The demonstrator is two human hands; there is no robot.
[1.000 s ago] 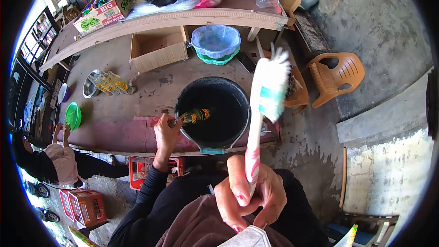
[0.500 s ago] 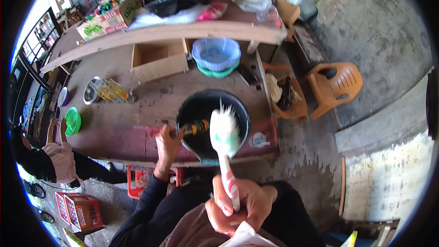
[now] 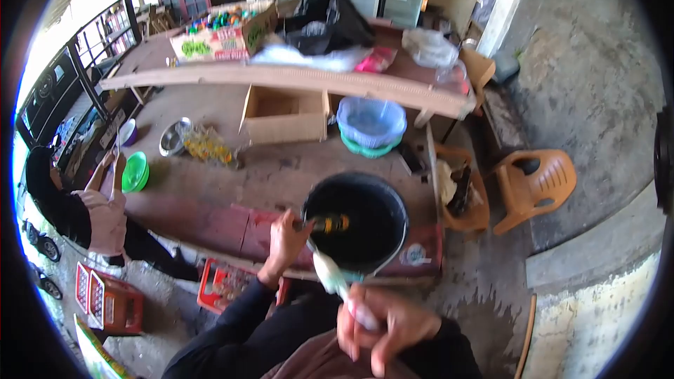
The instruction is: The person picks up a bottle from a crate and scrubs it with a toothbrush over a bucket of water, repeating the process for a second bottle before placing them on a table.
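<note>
My left hand [image 3: 283,247] is closed around the neck of a dark glass bottle [image 3: 330,224] with a yellow-and-black label. The bottle lies nearly level over the left side of a black bucket [image 3: 401,240], which has dark liquid inside. Closed on the pink-and-white handle of a bottle brush [image 3: 330,275], my right hand [image 3: 390,319] is low in front of my body. The brush's whitish head slants up and left, its tip close below the bottle's neck and left fingers.
Behind the bucket are blue and green baskets [image 3: 372,123] and a cardboard box [image 3: 284,123]. A person [image 3: 98,214] works at a green bowl [image 3: 135,172] on the left. Red crates [image 3: 116,302] stand on the floor, orange plastic chairs [image 3: 537,186] to the right.
The brush has swung from upright to slanting left and come down toward the bottle's neck. My view has shifted, so the table sits further right and lower.
</note>
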